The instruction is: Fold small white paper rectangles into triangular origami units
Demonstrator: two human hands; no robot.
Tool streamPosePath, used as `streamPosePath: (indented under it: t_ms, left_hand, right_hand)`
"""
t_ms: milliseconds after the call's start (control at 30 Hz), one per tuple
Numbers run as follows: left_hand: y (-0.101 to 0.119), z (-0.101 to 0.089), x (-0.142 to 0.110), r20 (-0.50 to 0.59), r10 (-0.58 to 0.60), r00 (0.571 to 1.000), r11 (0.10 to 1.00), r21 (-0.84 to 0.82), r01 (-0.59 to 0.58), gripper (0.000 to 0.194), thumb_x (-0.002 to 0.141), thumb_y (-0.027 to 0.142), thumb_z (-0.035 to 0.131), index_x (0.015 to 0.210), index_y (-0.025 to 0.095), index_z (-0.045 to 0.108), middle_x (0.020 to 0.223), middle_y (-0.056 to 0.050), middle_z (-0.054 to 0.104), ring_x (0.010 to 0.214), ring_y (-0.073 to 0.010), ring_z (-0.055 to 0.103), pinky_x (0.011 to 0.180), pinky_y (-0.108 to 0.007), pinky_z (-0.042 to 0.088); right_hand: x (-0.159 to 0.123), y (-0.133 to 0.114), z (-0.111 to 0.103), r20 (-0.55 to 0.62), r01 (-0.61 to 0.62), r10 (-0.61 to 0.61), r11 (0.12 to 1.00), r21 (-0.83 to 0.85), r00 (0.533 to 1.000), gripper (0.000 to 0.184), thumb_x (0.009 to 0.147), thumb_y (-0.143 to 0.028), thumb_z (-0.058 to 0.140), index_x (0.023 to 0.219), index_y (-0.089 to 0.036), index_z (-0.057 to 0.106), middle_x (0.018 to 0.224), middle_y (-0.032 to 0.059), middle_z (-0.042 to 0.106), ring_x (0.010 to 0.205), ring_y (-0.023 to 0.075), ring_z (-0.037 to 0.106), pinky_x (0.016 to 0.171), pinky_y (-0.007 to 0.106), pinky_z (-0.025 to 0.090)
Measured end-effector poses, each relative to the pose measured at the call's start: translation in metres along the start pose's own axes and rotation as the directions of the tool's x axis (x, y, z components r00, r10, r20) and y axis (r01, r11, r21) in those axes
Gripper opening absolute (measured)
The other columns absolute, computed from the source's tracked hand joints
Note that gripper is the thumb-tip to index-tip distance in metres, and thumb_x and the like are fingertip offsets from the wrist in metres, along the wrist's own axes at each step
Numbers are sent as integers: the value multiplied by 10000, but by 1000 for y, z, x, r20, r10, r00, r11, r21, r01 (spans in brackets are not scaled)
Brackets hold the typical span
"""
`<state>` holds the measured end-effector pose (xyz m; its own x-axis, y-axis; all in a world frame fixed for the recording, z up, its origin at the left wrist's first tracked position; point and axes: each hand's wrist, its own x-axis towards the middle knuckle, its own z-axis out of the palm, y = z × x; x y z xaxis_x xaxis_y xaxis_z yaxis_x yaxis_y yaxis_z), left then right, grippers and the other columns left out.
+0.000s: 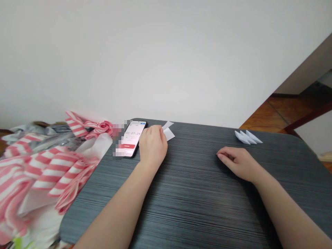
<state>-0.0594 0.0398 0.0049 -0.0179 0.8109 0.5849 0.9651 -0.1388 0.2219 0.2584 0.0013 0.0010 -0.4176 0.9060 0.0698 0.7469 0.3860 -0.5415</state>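
My left hand (153,143) is closed, knuckles up, at the far left of the dark tabletop (192,193). White paper (169,134) sticks out past its fingers in two pieces; the fingertips on it are hidden. Just left of this hand lies a phone (131,140), its lit screen showing a timer at 00:07:29. My right hand (237,162) rests lower on the table at the right. Its fingers are drawn together with the thumb near them, and nothing shows in its grip. Beyond it lie several folded white paper pieces (247,137), pointed and overlapping in a row.
Pink-and-white striped cloth (58,166) is heaped with other fabric and plastic beside the table's left edge. A pale wall (166,62) rises right behind the far edge. Wooden flooring (267,112) shows past the wall's corner at the right.
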Motion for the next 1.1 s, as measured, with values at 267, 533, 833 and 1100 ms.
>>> streamPosePath:
  t_ms: [267,533,833,1100]
  left_hand:
    - [28,-5,-16,-23,-5,1000,924,-382,-4,186,976,230,436,1010,159,604,842,-67,670,755,-194,625,721,-302,449]
    - [59,-4,-32,468,89,879,543,-762,351,182,985,346,439,983,199,546,643,22,563,539,-131,501,500,-237,323]
    - [57,6,-34,611,224,760,344,-779,525,179,969,384,489,978,206,502,622,47,538,502,-104,454,479,-213,317]
    - [58,7,-35,628,270,730,339,-771,539,189,946,331,531,1088,207,532,638,46,567,551,-115,531,537,-216,404]
  right_hand:
    - [0,-7,1,-33,17,-17,1000,-3,999,180,956,-280,525,917,-214,687,860,23,730,749,178,663,699,299,477]
    - [-3,-19,6,-110,-3,36,956,292,993,209,951,-304,545,1070,-195,679,881,49,725,737,179,651,678,296,493]
    - [-2,-35,20,20,-98,105,822,561,994,199,959,-246,527,1105,-179,644,622,-44,551,504,109,495,525,249,408]
    - [0,-26,26,-56,-57,129,732,679,990,214,958,-246,539,1160,-190,585,699,-30,574,556,118,531,555,259,432]
